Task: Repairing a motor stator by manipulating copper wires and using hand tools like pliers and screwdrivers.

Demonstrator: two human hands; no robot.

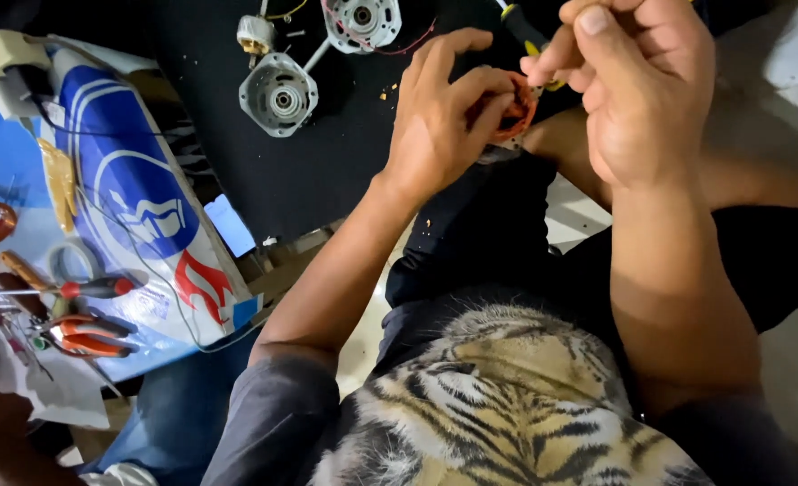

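**Copper coil gripped over the lap**

Nearest us, a tiger-print shirt (498, 396). Beyond it, our left hand (444, 121) clasps a copper-wound motor coil (518, 110) above the knee, while our right hand (646, 85) pinches at its rim, touching a yellow-handled tool (543, 56) — whether it holds that tool we cannot tell. We judge the fine winding could nick or snap if the tip slips. Farther off, a grey motor housing (278, 94) and second housing (363, 20) lie on the black mat (327, 171); orange-handled pliers (89, 335) rest left.
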